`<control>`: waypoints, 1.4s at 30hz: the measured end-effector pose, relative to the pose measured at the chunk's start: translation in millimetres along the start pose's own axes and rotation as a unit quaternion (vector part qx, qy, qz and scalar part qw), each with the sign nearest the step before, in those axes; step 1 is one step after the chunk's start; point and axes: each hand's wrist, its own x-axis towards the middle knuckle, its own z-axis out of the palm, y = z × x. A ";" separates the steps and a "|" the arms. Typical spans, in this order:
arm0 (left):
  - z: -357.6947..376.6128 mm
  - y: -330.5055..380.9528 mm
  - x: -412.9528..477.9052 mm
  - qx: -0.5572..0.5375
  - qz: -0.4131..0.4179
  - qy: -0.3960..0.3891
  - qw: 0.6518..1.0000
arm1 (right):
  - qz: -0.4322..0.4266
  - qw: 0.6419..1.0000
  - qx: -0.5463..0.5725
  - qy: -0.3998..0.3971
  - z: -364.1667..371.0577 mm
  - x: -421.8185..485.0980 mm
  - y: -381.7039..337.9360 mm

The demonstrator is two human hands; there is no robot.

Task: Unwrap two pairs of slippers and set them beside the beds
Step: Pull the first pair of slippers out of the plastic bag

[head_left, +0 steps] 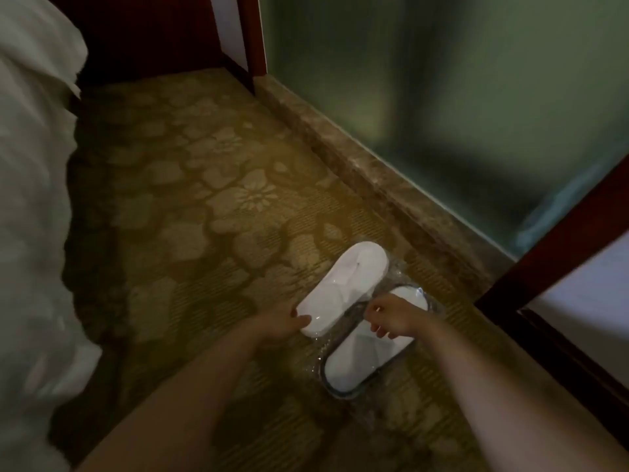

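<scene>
Left hand (pixel 282 327) fingers gripping slipper (pixel 343 287) heel, right hand (pixel 394 318) pinching wrap (pixel 343 379)

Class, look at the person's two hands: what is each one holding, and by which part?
The left hand grips the near end of one white slipper. The right hand pinches the clear plastic wrap over the second slipper, near its middle.

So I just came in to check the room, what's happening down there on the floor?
A person is crouched over two white slippers on the patterned carpet, beside the bed. The left hand grips the heel end of the far slipper. The right hand pinches something over the near slipper, which lies on clear plastic wrap. Whether the wrap is fully off is hard to tell.
</scene>
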 end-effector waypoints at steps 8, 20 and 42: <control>47.4 -33.5 49.8 -0.192 -0.138 0.029 0.971 | -0.025 0.996 -0.040 0.082 41.0 32.6 36.8; 80.6 -26.1 96.4 -0.566 -0.222 0.120 0.785 | -0.032 0.995 -0.023 0.094 48.7 45.0 58.3; -44.5 -49.7 1.7 -0.594 -0.033 0.188 0.781 | -0.052 0.893 0.328 0.303 3.9 -17.8 -3.1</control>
